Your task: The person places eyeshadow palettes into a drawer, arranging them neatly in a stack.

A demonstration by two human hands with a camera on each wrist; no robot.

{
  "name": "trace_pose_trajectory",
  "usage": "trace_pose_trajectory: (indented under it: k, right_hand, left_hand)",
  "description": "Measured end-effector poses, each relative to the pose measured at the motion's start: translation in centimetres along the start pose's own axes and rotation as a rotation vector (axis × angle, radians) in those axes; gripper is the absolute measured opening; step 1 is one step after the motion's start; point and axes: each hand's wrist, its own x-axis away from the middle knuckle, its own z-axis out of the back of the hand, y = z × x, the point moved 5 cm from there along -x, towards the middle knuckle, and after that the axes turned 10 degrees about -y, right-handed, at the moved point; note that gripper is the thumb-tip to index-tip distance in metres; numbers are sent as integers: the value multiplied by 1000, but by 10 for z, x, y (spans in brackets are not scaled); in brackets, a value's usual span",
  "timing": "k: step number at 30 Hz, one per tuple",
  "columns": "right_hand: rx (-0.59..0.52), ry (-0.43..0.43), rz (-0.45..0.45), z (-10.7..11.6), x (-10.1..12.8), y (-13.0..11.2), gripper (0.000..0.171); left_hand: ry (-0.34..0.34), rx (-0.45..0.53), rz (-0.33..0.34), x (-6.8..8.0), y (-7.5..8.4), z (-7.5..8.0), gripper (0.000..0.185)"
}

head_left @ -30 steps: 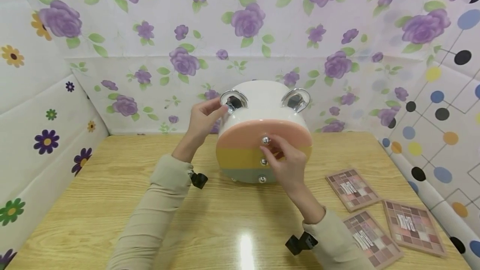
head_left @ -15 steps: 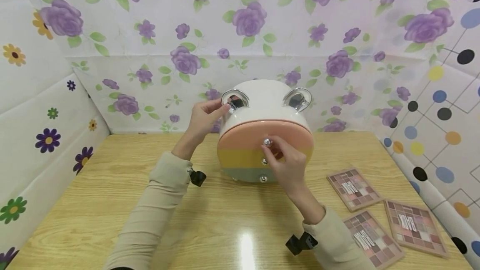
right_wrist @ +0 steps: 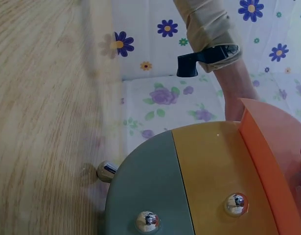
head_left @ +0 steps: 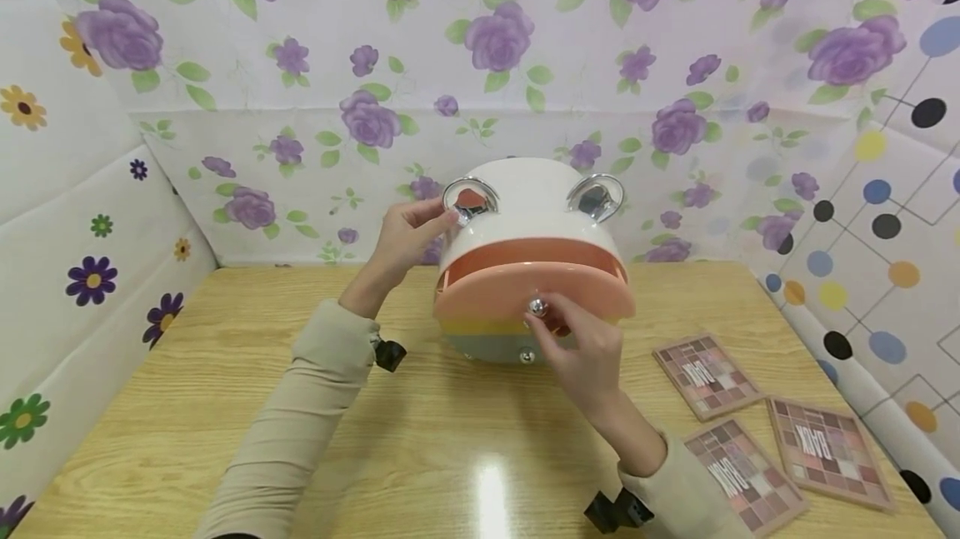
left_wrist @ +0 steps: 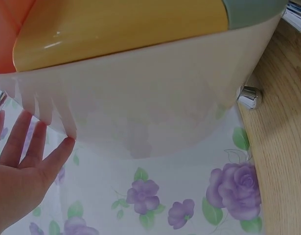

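A rounded white drawer box [head_left: 525, 189] stands on its side of the table facing me. It has chrome ear-shaped handles and a striped orange, yellow and green front. My left hand [head_left: 405, 239] pinches the left chrome ear [head_left: 471, 197] between thumb and index finger; in the left wrist view its other fingers [left_wrist: 57, 156] lie nearly straight against the white side wall. With thumb and index finger, my right hand [head_left: 585, 343] pinches the chrome knob [head_left: 537, 306] of the orange top drawer [head_left: 480, 297], which is pulled partly out. The yellow drawer [right_wrist: 209, 166] and green drawer [right_wrist: 150, 181] are closed.
On the wooden table [head_left: 420, 456], three makeup palettes lie flat at the right: a rear one [head_left: 707, 376], a front one [head_left: 746, 476] and a right one [head_left: 831, 451]. Flower-patterned cloth [head_left: 300, 147] hangs close behind the box. Short chrome feet [left_wrist: 249, 98] support the box.
The orange top drawer has come forward out of the box, opening a gap above its front. My right hand has moved toward me with the knob; my left hand has stayed at the ear.
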Motion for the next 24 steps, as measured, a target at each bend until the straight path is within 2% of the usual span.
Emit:
trace_pose_trajectory:
  k: [11,16,24]
  right_hand:
    - [-9,-4,47,11,5,-14,24]
    - [-14,-1,68,16,7,-19,24]
    - [-3,3,81,22,9,-27,26]
  left_hand:
    - [8,25,19,-1,1,-1,33]
    - [14,13,41,-1,1,-1,34]
    - [22,1,37,-1,1,-1,33]
